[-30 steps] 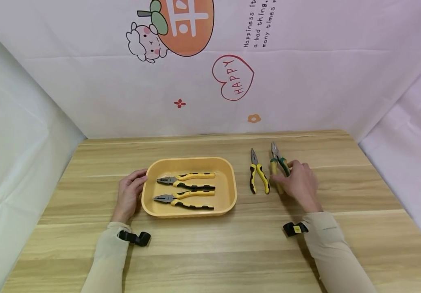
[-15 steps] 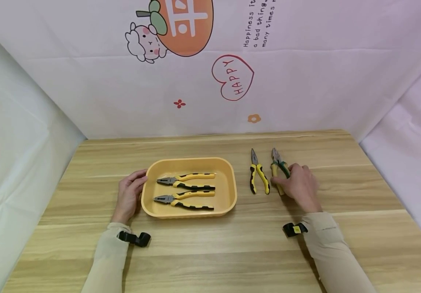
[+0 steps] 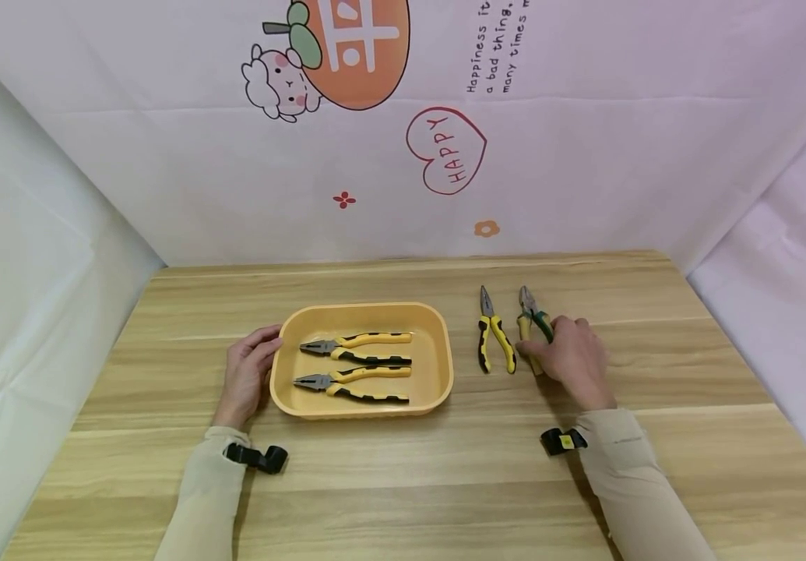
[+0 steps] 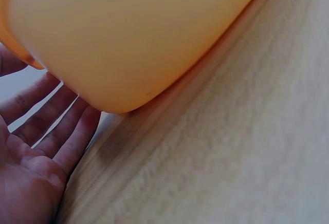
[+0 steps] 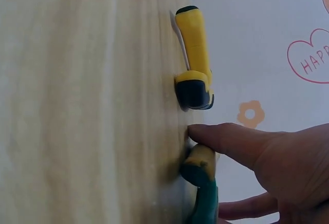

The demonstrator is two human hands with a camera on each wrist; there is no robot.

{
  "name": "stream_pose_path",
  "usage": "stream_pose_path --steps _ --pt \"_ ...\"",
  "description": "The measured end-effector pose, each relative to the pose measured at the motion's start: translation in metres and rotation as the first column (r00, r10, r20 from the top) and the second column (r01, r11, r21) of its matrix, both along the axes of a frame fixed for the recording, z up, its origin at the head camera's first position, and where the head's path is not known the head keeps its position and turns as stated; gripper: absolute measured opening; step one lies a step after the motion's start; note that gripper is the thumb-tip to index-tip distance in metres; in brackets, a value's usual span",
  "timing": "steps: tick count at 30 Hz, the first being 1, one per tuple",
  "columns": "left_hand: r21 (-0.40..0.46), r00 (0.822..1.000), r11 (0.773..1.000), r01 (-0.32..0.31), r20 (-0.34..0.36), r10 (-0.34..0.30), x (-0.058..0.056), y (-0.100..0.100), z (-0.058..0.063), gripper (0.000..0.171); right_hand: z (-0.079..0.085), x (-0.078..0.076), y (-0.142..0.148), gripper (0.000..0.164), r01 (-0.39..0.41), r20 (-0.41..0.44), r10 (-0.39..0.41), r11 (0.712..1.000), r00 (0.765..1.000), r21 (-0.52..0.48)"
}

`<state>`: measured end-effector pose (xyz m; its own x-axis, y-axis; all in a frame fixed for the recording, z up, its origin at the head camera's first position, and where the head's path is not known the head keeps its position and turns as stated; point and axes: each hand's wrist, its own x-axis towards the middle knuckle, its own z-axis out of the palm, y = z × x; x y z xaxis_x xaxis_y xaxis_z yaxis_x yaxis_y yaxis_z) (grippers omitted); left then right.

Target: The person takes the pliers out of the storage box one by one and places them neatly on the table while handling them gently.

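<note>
My right hand grips a pair of pliers with tan and green handles, thumb against the left handle and fingers round the right side. These pliers lie at the table's right, their metal nose pointing away. Just left of them are needle-nose pliers with yellow and black handles. My left hand touches the left end of a yellow plastic tray, its fingers fairly straight against the outer wall. Two combination pliers lie side by side in the tray, noses to the left.
The wooden table ends at the back against a white printed cloth. White cloth also hangs at both sides. A black strap camera sits on the right wrist, another strap camera on the left.
My right hand has drawn the tan-and-green pliers slightly toward me, so their nose lines up roughly with that of the needle-nose pliers. The left hand and tray have stayed in place.
</note>
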<state>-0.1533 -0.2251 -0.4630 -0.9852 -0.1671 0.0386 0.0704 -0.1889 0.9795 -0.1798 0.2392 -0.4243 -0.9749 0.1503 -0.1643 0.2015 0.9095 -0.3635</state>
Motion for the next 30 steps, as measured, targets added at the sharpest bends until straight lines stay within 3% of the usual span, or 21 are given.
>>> stream_pose_path --steps 4,8,13,17,23,30 --pt "0.000 1.000 1.000 0.004 -0.006 -0.004 0.000 0.000 -0.001 0.034 0.002 0.001 0.002 0.082 -0.023 0.002 0.023 1.000 1.000 -0.001" --pt "0.003 1.000 1.000 0.007 -0.014 -0.007 0.000 0.000 0.000 0.034 0.007 0.004 0.003 0.077 -0.051 -0.100 0.049 0.999 0.994 -0.018" --pt "0.002 1.000 1.000 0.008 -0.007 -0.008 0.000 0.001 0.000 0.035 0.019 0.009 -0.002 0.053 -0.103 -0.303 0.078 0.992 0.950 -0.068" --pt "0.002 1.000 1.000 0.006 -0.002 -0.006 0.000 0.001 0.000 0.035 0.026 0.011 -0.008 0.040 -0.169 -0.395 0.107 0.978 0.912 -0.124" --pt "0.002 1.000 1.000 0.004 -0.001 -0.004 0.000 0.001 0.001 0.034 0.035 0.017 -0.021 0.032 -0.272 -0.452 0.136 0.928 0.882 -0.253" --pt "0.010 1.000 1.000 0.001 -0.003 -0.001 0.000 0.001 0.001 0.032 0.038 0.024 -0.044 0.030 -0.395 -0.489 0.180 0.836 0.853 -0.380"
